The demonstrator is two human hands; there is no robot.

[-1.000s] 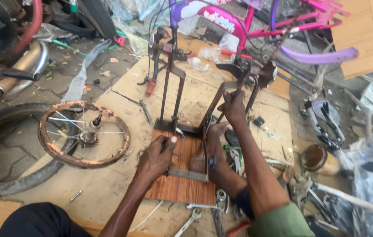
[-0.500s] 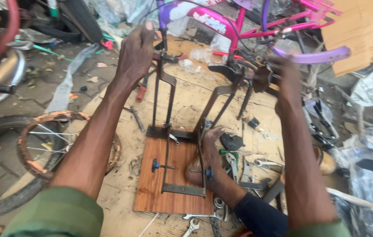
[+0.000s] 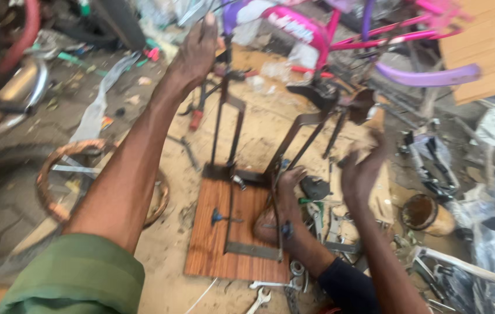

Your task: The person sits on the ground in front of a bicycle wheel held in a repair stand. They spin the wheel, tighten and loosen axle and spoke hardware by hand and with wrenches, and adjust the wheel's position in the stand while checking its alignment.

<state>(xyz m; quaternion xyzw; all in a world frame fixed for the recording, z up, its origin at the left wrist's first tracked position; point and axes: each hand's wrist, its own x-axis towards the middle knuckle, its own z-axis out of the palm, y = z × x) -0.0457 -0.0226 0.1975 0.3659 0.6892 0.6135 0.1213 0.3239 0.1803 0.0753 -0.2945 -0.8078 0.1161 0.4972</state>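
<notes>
Two hands, one metal stand. Item: left hand (image 3: 197, 51), raised to the top of the stand's left upright (image 3: 224, 116), back of the hand toward the camera, fingers close together and pointing up; whether they close round the bar cannot be told. It was low at the base a second ago, rose to this spot half a second ago and has kept it. Item: right hand (image 3: 362, 170), blurred, fingers loosely curled; nothing certain in it. It has dropped from the top of the slanted right arm (image 3: 301, 135) and now hangs beside and below it, apart from the metal. Item: stand, upright on the wooden board (image 3: 215, 247), so steadied at the top on one side only. Item: foot (image 3: 277, 206), resting on the board's right edge against the frame. Adjacent: rusty wheel rim (image 3: 55, 192) to the left, pink bicycle frame (image 3: 311, 26) behind, spanners (image 3: 259, 298) near the board's front edge.
</notes>
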